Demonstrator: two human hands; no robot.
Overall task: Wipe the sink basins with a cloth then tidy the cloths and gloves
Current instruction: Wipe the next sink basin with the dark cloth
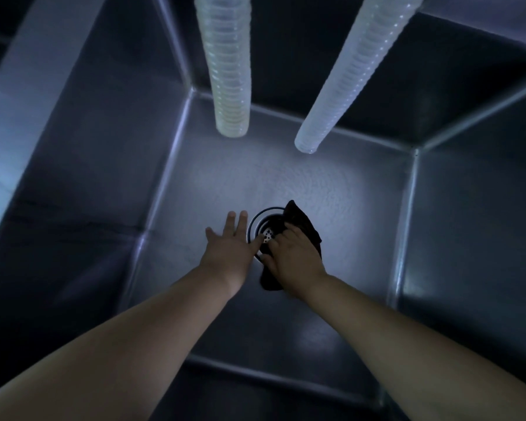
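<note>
We are looking straight down into one deep stainless-steel sink basin (301,183), dimly lit, with both of our bare forearms reaching to its floor. We are counting two hands, one cloth, one drain and two hoses.

Our right hand (295,256) is lying on top of a single dark, crumpled cloth (301,221), fingers bent and spread over it, pressing it down against the right side of the round metal drain (263,233). The cloth is sticking out beyond the fingers toward the far side and again beneath the wrist on the near side, so the hand is covering its middle. Whether the fingers are actually curling under the fabric or only bearing down on it, we cannot tell in this light.

Our left hand (230,243) is resting just left of the drain, flat and open with straight fingers, palm down toward the basin floor and holding nothing. Its thumb is reaching toward the drain's edge, close to the fingertips of the right hand.

The drain is sitting near the middle of the basin floor, its perforated strainer showing pale between the two hands.

Two translucent, ribbed plastic hoses are hanging down into the basin from above: the left hose (228,71) is dropping almost vertically, and the right hose (349,77) is slanting in from the upper right. Their open ends are hanging well apart from the hands and the cloth.
</note>
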